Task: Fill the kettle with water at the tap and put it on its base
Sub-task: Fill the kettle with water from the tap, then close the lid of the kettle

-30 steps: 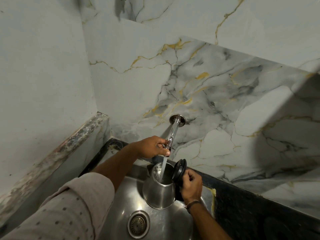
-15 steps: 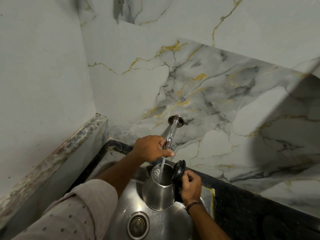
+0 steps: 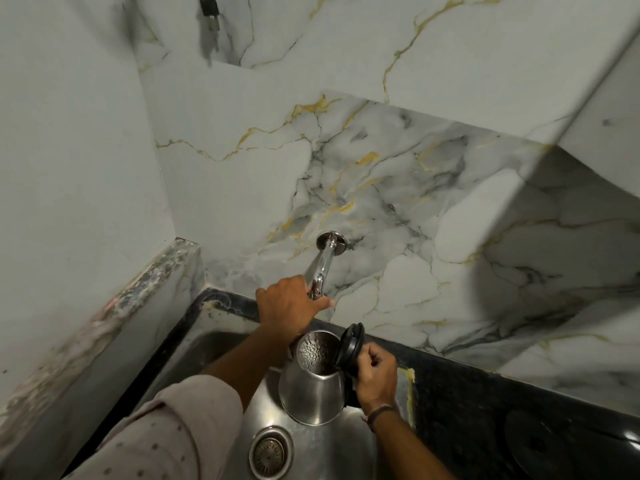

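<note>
A steel kettle [image 3: 310,393] hangs over the sink [image 3: 325,452], its black lid [image 3: 351,344] flipped open and water rippling inside. My right hand [image 3: 375,375] grips its handle, which the hand hides. A chrome tap [image 3: 322,268] sticks out of the marble wall above the kettle. My left hand [image 3: 289,306] is closed around the tap's end. No stream of water shows below the tap. A round black kettle base [image 3: 540,445] lies on the dark counter at the lower right.
The sink drain [image 3: 271,452] sits below the kettle. A stone ledge [image 3: 104,317] runs along the left wall. A black plug [image 3: 209,10] hangs at the top. A dark counter [image 3: 460,393] lies right of the sink.
The water stream from tap to kettle thinned and is gone now. My left hand has stayed on the tap. The kettle stays in place under it.
</note>
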